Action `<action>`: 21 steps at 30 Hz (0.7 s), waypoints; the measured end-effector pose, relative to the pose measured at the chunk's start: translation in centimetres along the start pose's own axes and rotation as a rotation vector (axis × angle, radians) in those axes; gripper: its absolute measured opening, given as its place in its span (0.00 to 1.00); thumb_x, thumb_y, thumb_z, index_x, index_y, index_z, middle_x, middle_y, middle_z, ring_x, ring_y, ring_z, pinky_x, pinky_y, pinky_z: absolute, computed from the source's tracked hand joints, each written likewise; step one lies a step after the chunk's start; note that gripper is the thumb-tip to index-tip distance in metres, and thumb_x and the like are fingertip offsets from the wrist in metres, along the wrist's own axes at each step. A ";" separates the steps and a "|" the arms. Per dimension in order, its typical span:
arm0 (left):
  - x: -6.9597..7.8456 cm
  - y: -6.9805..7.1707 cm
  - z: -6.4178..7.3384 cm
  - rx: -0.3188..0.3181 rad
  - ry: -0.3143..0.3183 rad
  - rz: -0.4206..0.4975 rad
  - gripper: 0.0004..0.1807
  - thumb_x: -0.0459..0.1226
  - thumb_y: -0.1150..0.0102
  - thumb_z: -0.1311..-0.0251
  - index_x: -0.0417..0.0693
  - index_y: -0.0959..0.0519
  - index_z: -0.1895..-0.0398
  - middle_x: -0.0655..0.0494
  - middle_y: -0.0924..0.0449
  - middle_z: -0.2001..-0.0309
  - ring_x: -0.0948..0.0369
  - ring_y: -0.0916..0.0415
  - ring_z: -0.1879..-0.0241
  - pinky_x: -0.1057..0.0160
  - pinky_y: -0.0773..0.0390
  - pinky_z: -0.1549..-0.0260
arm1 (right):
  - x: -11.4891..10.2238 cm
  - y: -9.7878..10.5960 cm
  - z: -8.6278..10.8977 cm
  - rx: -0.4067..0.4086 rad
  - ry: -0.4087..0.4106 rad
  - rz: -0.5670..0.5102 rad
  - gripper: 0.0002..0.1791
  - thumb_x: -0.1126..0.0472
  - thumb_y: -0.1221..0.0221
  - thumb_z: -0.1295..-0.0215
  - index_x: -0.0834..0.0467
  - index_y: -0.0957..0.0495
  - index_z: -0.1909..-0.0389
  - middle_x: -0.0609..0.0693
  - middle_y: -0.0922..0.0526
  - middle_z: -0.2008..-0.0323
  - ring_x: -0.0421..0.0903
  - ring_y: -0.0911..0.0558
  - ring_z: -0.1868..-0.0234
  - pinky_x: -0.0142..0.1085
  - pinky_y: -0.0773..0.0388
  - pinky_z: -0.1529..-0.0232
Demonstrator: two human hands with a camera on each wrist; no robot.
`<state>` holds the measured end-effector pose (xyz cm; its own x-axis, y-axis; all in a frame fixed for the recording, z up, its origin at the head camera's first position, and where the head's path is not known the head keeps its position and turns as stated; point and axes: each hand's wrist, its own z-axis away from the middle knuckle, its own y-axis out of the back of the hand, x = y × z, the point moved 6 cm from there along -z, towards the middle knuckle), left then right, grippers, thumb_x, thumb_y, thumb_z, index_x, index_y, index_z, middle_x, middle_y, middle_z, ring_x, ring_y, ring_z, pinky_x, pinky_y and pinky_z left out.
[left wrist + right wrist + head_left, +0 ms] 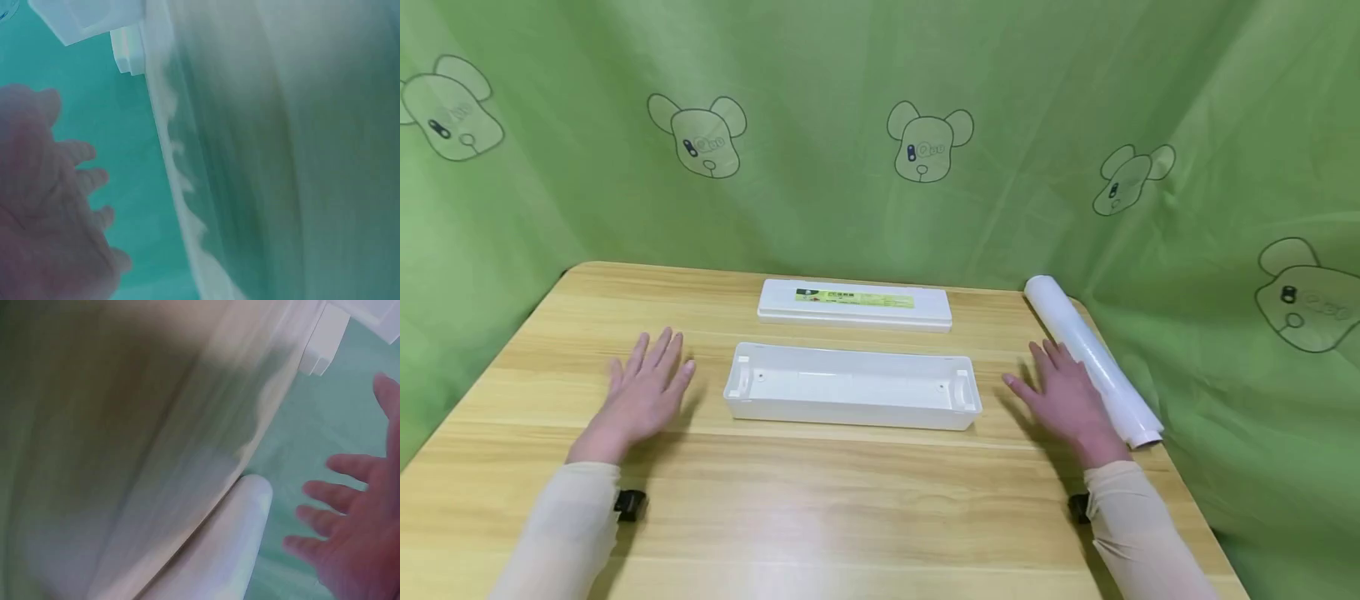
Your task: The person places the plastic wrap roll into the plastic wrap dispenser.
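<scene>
Closest to the camera, your pale sleeves (553, 537) reach in from the lower corners over the wood-grain bench (850, 508), a small black device (630, 505) showing at the left cuff and a similar one at the right. Both your hands are released, palms down with the fingers spread, and both wrist views show them raised above the bench top. Your left hand (642, 400) hovers to the left of the long white box (850, 412), near its end but apart from it. Your right hand (1067, 404) is between that box and the white film roll (1108, 375); the head view shows it overlapping the roll's edge, yet the right wrist view shows your fingers clear of it. The box sits upright in the middle of the bench, open at the top, its length running left to right, with a raised white holder (744, 379) inside at the left end and a matching one at the right. Behind it, near the far edge, lies the white lid (856, 318), a green and yellow label (853, 298) facing up. The roll lies slanted along your right edge of the bench, its near end closer to you. Beyond the bench hangs a green curtain (820, 217) printed with cartoon animal heads (923, 146).
</scene>
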<state>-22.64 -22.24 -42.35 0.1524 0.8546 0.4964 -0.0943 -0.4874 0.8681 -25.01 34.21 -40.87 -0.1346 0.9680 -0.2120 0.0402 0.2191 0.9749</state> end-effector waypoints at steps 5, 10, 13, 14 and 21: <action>0.9 0.2 -0.5 -0.021 -0.046 0.266 0.37 0.54 0.72 0.23 0.41 0.62 0.22 0.39 0.67 0.23 0.38 0.73 0.26 0.34 0.69 0.33 | 1.0 1.1 -0.1 0.017 -0.037 -0.072 0.49 0.34 0.52 0.29 0.69 0.49 0.26 0.71 0.51 0.28 0.72 0.52 0.29 0.68 0.50 0.36; 1.7 -0.2 -1.1 -0.052 -0.067 0.424 0.40 0.53 0.58 0.25 0.44 0.57 0.21 0.36 0.59 0.24 0.34 0.58 0.29 0.34 0.54 0.33 | 2.2 1.9 -0.4 0.017 -0.067 -0.140 0.49 0.36 0.48 0.30 0.71 0.49 0.27 0.72 0.51 0.28 0.72 0.52 0.29 0.66 0.51 0.34; 2.3 -0.7 -1.5 -0.065 -0.111 0.485 0.43 0.50 0.45 0.30 0.41 0.54 0.22 0.34 0.56 0.25 0.34 0.54 0.29 0.38 0.50 0.32 | 2.9 2.3 -0.6 0.042 -0.061 -0.159 0.47 0.39 0.46 0.30 0.72 0.48 0.28 0.72 0.50 0.28 0.71 0.52 0.29 0.65 0.52 0.33; 2.4 -0.9 -1.7 -0.070 -0.125 0.502 0.45 0.48 0.42 0.32 0.40 0.53 0.23 0.34 0.56 0.25 0.35 0.54 0.29 0.40 0.51 0.31 | 3.2 2.4 -0.6 0.054 -0.060 -0.160 0.47 0.40 0.45 0.30 0.72 0.47 0.28 0.72 0.49 0.28 0.71 0.51 0.29 0.65 0.51 0.33; 3.2 -2.0 -2.1 -0.108 -0.159 0.566 0.53 0.45 0.30 0.43 0.39 0.53 0.23 0.35 0.56 0.25 0.36 0.54 0.29 0.41 0.50 0.31 | 5.5 2.8 -0.6 0.098 -0.144 -0.156 0.49 0.43 0.41 0.33 0.76 0.49 0.30 0.77 0.44 0.34 0.74 0.40 0.36 0.67 0.43 0.38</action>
<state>-24.00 -18.14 -42.53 0.1934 0.4261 0.8837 -0.3022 -0.8311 0.4669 -26.22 40.12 -39.22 -0.0043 0.9274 -0.3740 0.1264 0.3715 0.9198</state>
